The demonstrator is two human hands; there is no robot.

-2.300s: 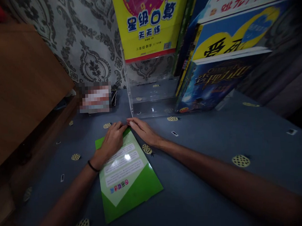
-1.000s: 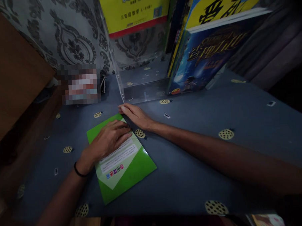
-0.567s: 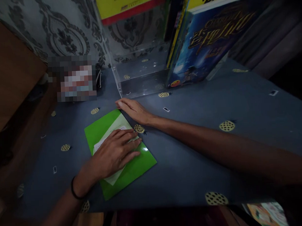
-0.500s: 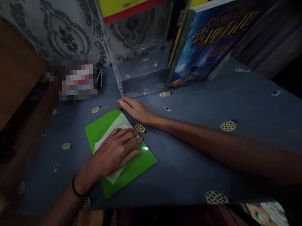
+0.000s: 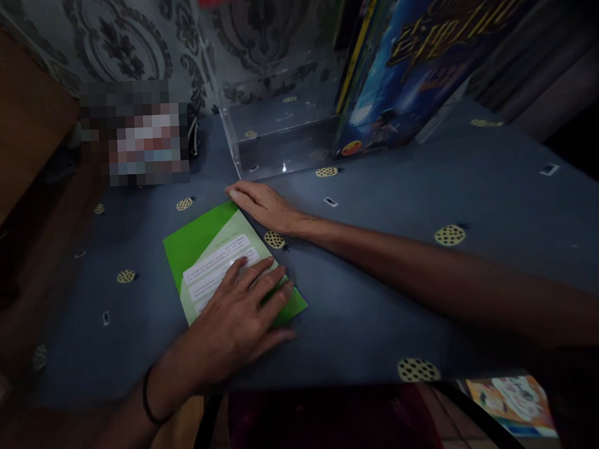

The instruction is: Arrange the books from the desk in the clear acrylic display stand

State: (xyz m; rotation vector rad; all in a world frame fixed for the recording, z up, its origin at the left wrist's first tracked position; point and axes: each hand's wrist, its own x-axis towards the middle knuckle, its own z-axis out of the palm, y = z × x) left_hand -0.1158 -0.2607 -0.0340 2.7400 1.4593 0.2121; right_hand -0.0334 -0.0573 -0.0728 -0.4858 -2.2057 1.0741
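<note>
Head: bks (image 5: 422, 67) in rack (image 5: 289, 155), grn bk (image 5: 208, 245) outside

Recorded dim light, darkest toward the right edge. Noted grey-and-white scroll-patterned wall (image 5: 123, 47) behind the counter (image 5: 363, 327), blue-grey with a yellow pineapple print. Logged brown wooden panel (image 5: 17, 118) at left, folded grey drape (image 5: 517, 96) at right. Glimpsed brownish floor (image 5: 458, 431) with tile-like lines below the counter's near edge.
</note>
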